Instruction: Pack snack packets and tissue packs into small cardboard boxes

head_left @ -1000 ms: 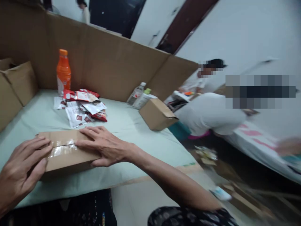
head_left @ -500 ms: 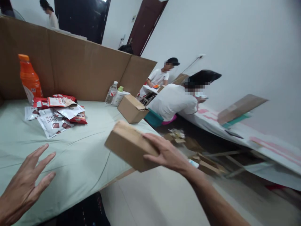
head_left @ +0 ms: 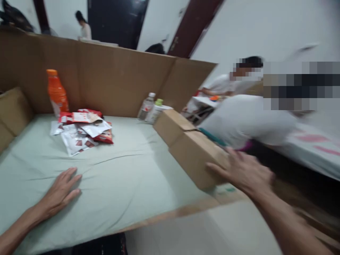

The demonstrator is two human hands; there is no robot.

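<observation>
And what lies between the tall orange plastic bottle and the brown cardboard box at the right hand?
In the head view, a pile of red and white packets lies nearest the bottle; beyond it, pale green cloth runs to the box.

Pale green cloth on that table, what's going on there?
The right hand grips the near cardboard box at the right side of the pale green cloth, with a far cardboard box just beyond it. The left hand is open, low over the cloth; contact is unclear. Red and white pouches lie piled before an orange bottle.
</observation>
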